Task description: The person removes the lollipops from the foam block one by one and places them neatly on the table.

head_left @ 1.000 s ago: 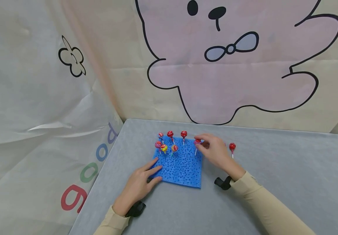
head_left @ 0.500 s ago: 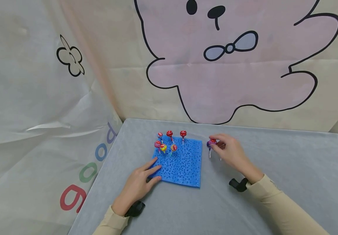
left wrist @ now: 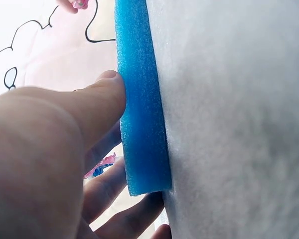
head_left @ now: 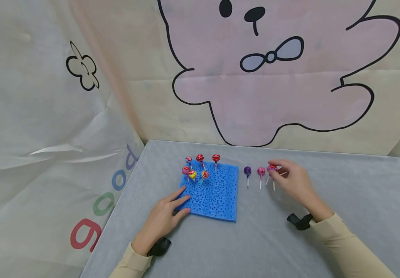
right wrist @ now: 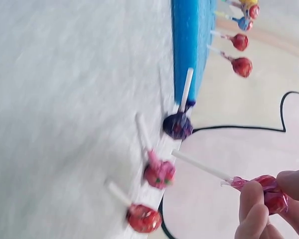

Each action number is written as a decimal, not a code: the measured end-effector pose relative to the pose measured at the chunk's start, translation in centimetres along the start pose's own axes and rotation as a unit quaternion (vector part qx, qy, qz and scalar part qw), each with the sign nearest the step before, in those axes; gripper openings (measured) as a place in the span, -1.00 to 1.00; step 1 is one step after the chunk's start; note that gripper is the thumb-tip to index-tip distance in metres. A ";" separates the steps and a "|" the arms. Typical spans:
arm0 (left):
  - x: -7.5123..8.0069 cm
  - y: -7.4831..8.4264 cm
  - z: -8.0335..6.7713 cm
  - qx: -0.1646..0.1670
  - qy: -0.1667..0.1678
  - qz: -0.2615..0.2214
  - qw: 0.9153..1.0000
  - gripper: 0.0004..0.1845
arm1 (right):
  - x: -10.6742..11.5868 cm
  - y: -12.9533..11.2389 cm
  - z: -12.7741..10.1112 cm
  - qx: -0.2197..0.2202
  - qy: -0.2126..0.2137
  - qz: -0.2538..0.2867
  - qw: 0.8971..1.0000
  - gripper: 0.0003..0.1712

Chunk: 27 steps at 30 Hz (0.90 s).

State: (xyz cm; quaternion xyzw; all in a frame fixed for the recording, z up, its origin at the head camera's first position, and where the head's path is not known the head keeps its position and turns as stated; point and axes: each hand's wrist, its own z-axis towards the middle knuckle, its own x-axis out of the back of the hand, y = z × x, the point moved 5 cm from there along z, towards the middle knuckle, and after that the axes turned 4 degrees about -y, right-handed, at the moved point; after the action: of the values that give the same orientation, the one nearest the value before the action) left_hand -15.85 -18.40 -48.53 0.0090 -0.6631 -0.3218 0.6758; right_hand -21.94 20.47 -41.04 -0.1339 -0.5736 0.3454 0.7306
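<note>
While the splayed left hand touches 1 board, the right pinches 1 of 10 lollipops.

Soft, bright light fills the head view, a faint shadow on the table beside the right sleeve. The left wrist view washes out the backdrop; the right wrist view slightly blurs the lollipops.

Right hand drifted well right of the board, held pop in tow (purple pop and pink pop now uncovered).
</note>
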 end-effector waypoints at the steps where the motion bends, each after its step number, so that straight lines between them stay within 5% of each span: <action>1: 0.0 0.0 0.0 -0.001 0.001 0.001 1.000 -0.48 | 0.2 0.2 -0.1 -0.005 0.000 -0.002 1.000 -0.67; 27: 0.1 0.0 0.1 0.006 -0.002 -0.014 1.000 -0.49 | 3.2 4.5 -2.0 -0.066 0.001 -0.033 0.997 -0.63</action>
State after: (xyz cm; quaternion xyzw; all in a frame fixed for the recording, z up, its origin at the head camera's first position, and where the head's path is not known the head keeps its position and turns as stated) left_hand -15.92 -18.44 -48.44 0.0214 -0.6660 -0.3271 0.6701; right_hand -21.34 26.24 -41.87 -0.1633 -0.5987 0.2818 0.7318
